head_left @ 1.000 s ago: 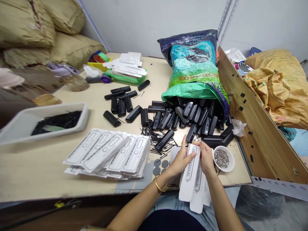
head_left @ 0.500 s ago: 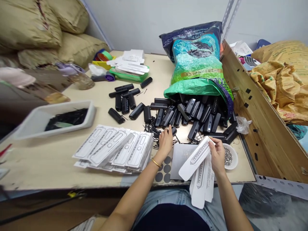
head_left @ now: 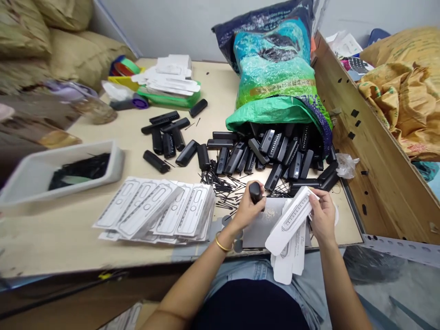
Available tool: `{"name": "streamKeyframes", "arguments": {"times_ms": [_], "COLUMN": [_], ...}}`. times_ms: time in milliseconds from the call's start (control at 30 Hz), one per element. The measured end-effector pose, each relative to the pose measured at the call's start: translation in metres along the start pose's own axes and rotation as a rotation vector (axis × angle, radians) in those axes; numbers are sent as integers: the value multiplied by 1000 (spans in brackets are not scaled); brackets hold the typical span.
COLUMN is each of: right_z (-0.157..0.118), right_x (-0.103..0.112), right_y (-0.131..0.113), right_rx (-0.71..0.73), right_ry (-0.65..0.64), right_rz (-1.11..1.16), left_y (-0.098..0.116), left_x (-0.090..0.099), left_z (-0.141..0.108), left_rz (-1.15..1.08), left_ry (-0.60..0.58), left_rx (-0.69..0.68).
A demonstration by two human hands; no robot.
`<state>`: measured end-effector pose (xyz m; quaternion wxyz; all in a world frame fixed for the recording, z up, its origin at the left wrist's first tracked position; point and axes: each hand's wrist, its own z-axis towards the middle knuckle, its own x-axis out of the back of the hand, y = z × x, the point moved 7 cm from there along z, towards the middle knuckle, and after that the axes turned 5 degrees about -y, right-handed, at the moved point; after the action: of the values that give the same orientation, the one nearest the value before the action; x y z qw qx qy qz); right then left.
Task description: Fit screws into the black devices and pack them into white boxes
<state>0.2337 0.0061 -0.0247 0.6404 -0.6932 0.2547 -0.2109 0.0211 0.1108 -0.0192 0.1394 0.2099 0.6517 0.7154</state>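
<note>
My left hand is closed around a black oblong plastic case, tilted with one end facing up, just above a grey sheet. In my right hand is a white printed card, gripped by its upper right end between thumb and fingers. Under it, more white cards hang fanned over the table's front edge; whether the same hand holds them I cannot tell. Thin black pins lie scattered left of my left hand. A white bowl is mostly hidden behind my right hand.
Black cases spill from a green-blue plastic sack. Several more cases lie left of them. A pile of printed cards stands near the front edge. A white tub sits at left, and a wooden board borders the right side.
My left hand has lifted a black case from among the pins and brought it nearer. My right hand has shifted slightly right with the card, now covering most of the bowl. The view has shifted.
</note>
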Motion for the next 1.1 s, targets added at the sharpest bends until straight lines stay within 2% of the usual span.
{"name": "streamKeyframes", "arguments": {"times_ms": [133, 200, 267, 333, 400, 467, 567, 600, 667, 733, 800, 867, 967, 1033, 1100], "right_z": [10, 14, 16, 17, 16, 13, 4, 0, -7, -9, -4, 9, 28, 28, 18], "right_x": [-21, -33, -48, -67, -87, -97, -101, -102, -101, -94, -80, -59, -34, -43, -69], "right_y": [11, 18, 21, 15, 2, -11, -9, -2, 15, 27, 28, 16, -17, -35, -46], "right_rx": [-135, -193, -217, -175, -37, 149, 303, 317, 326, 313, 264, 181, 22, -61, -54], "right_ry": [-49, -36, -44, -139, -272, -301, -218, -217, -260, -294, -315, -323, -322, -476, -668], "right_rz": [170, 245, 249, 140, -96, -423, -903, -1015, -1135, -1124, -989, -749, -338, -292, -445], "left_y": [-6, 1, 14, 29, 38, 37, 20, 13, -2, -16, -24, -26, -18, -9, 1], "left_x": [-12, -22, -30, -29, -16, 8, 43, 49, 51, 46, 42, 42, 41, 33, 19], "left_z": [11, 12, 10, 8, 7, 4, -6, -10, -15, -19, -21, -22, -21, -20, -20], "left_rz": [51, 126, 158, 113, 22, -9, 193, 299, 483, 610, 700, 796, 924, 919, 861], "left_ry": [-222, -301, -302, -242, -135, 22, 240, 257, 201, 109, 54, 39, 23, -44, -151], "left_rx": [73, -5, -143, -262, -274, -186, 6, 55, 117, 139, 157, 171, 152, 70, -42]}}
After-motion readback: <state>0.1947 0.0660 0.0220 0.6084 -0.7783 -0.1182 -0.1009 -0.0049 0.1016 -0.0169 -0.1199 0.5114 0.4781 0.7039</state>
